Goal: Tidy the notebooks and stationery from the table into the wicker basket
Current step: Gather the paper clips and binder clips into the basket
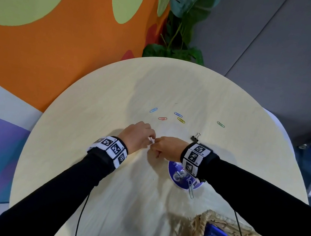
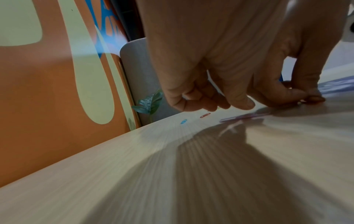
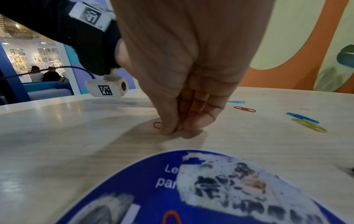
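Nearest you, the wicker basket sits at the table edge, lower right, already holding a blue box, a yellow pad, binder clips and spiral notebooks. Past it, a round blue sticker with a pale clip lying across its rim, under your right wrist. Mid-table your hands meet: right hand has its fingertips bunched on the surface, pinching an orange paper clip. Left hand is curled, fingertips down by a purple clip; can't tell if it's gripped. Black binder clip is just beyond your right wrist. Farthest: blue, red, blue, yellow, green clips, loose.
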Demonstrator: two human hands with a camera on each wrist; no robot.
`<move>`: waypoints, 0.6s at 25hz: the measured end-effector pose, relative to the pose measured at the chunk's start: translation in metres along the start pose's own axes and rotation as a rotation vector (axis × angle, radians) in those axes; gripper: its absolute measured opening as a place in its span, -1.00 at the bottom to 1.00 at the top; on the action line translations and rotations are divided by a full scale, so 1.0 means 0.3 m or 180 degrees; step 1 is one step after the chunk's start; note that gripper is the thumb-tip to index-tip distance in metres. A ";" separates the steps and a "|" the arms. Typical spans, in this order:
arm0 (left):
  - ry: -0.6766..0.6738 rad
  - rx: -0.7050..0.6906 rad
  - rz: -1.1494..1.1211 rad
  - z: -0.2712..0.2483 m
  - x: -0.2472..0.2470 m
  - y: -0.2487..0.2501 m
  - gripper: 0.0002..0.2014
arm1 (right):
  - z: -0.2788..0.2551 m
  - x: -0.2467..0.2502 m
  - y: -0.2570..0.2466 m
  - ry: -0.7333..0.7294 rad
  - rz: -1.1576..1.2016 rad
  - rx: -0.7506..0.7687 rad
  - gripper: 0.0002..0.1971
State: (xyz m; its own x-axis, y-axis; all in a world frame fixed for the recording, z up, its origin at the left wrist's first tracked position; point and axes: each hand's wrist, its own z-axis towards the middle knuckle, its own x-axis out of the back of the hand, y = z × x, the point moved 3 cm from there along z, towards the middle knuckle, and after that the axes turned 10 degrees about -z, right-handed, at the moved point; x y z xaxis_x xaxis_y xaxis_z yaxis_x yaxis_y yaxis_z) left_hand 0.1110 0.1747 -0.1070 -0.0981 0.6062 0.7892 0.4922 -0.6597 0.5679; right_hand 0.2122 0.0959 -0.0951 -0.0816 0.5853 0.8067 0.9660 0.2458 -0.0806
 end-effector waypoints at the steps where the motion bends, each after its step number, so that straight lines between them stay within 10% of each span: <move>1: -0.0014 -0.0031 0.0025 0.006 -0.006 0.002 -0.80 | -0.008 -0.006 0.001 -0.0068 -0.0006 -0.0039 -0.81; 5: -0.0243 -0.0035 0.0249 0.035 -0.021 0.005 -0.82 | -0.109 0.018 0.018 -0.0252 0.0147 -0.0284 -0.83; 15: -0.0958 -0.0053 0.0854 0.105 0.009 0.078 -0.79 | -0.936 0.064 -0.203 0.1340 0.1770 -0.1320 -0.89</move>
State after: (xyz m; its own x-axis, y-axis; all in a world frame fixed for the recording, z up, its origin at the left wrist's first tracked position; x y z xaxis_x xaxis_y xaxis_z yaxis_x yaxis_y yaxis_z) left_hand 0.1496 0.1748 -0.0991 0.2910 0.5128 0.8077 0.4516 -0.8179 0.3565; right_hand 0.2209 -0.1248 0.0895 0.4567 0.1774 0.8718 0.8571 -0.3503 -0.3777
